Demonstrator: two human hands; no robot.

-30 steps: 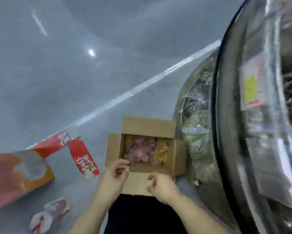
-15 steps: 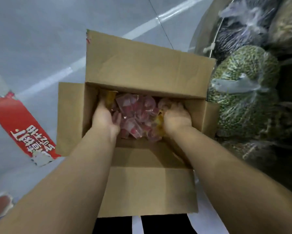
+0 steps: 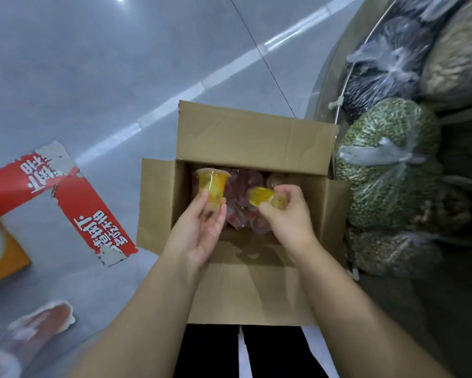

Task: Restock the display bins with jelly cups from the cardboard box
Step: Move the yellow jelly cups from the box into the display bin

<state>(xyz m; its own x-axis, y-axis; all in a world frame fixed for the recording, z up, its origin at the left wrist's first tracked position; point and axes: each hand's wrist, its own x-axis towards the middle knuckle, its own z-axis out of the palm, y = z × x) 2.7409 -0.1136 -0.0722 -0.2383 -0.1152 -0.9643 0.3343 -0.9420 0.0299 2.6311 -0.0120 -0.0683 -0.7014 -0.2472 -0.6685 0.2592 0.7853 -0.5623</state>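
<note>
Left hand [image 3: 202,227] pinching upright yellow plastic jelly cup [image 3: 211,186]; right hand [image 3: 286,214] gripping another yellow cup [image 3: 262,197] tilted. Risk: slipping back into open brown cardboard box [image 3: 256,140].

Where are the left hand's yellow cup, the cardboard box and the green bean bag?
yellow cup [image 3: 211,186], head view, side wall.
cardboard box [image 3: 254,137], head view, far flap.
green bean bag [image 3: 387,170], head view, bulging front.

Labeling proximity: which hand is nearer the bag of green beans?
Right. The right hand, holding a yellow jelly cup, is over the right half of the box, nearest the bag of green beans. The left hand is over the left half, farther away.
</note>
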